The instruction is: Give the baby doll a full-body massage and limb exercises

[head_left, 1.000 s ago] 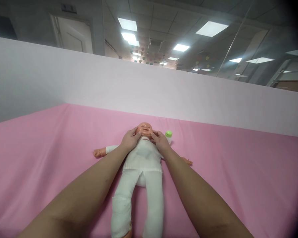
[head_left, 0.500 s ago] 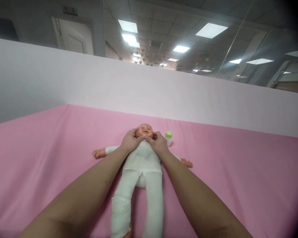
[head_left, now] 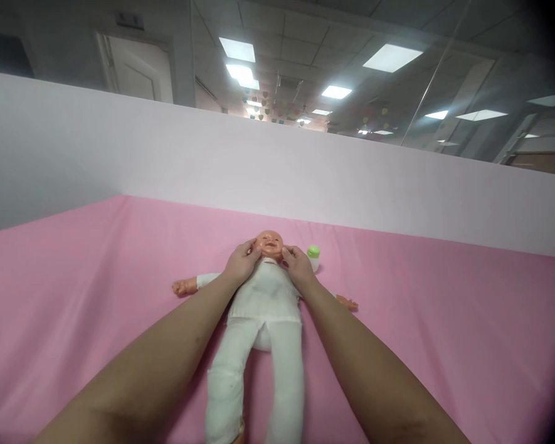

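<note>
A baby doll [head_left: 263,302] in a white suit lies on its back on the pink sheet [head_left: 74,277], arms spread, head away from me. My left hand [head_left: 241,262] cups the left side of the doll's head, thumb on its cheek. My right hand [head_left: 297,265] cups the other side, thumb on the other cheek. Both hands' fingers curl round the head [head_left: 270,242]. A small white bottle with a green cap [head_left: 313,254] stands just right of the head, beside my right hand.
A pale partition wall [head_left: 305,179] runs along the far edge of the pink surface. Above it show a door, ceiling lights and glass panels of the room.
My thumbs, which had met under the doll's chin half a second ago, have slid back outward onto its cheeks. The doll and bottle have not moved.
</note>
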### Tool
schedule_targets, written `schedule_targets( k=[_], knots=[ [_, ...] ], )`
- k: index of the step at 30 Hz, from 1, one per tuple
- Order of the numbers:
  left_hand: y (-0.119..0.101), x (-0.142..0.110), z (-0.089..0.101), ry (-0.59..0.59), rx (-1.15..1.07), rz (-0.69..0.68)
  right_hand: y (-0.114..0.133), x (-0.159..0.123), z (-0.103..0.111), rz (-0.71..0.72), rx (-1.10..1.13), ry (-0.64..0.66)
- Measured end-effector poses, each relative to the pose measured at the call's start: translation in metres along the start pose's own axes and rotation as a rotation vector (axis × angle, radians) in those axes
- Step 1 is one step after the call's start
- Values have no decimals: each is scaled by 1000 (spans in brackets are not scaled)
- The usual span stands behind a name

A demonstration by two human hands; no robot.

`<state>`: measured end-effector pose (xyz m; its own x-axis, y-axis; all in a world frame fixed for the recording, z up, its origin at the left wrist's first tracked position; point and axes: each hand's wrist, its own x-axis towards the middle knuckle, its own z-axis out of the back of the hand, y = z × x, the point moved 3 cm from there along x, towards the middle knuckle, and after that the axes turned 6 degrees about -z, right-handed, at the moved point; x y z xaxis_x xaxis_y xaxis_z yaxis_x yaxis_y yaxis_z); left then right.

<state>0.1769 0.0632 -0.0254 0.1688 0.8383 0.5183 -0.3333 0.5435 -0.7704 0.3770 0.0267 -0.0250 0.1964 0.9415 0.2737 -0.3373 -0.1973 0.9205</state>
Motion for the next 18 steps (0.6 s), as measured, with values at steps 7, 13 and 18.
schedule_targets(
  k=[7, 13, 18],
  knots=[
    [-3, -3, 0, 18, 63, 26, 7, -7, -6, -28, -175, -86],
    [-3, -1, 1, 35, 51, 1, 4, -1, 0, -13, -164, -22],
    [2, 1, 1, 15, 35, 5, 1, 3, 10, 51, -115, 88]
  ],
)
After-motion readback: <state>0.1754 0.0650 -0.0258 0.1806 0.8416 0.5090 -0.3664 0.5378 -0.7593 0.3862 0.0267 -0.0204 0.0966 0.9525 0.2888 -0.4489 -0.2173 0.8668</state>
